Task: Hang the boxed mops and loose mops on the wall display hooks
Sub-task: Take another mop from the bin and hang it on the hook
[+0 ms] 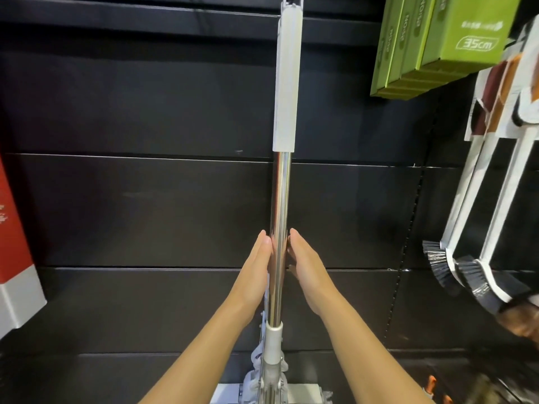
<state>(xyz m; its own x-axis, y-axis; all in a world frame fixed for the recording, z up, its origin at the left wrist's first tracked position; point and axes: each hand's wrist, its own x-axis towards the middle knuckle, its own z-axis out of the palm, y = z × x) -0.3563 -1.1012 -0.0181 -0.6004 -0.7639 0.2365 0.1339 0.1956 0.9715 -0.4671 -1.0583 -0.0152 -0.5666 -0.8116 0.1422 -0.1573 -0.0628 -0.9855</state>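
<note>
Loose mop (280, 205) hangs upright at centre, top out of view; left hand (256, 266) and right hand (306, 266) flat against its pole, fingers straight. Green boxes (437, 45) hung far right; more may remain.

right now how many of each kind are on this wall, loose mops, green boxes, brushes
loose mop: 1
green boxes: at least 3, packed edge-on
white-handled brushes: 3
total: at least 7
</note>
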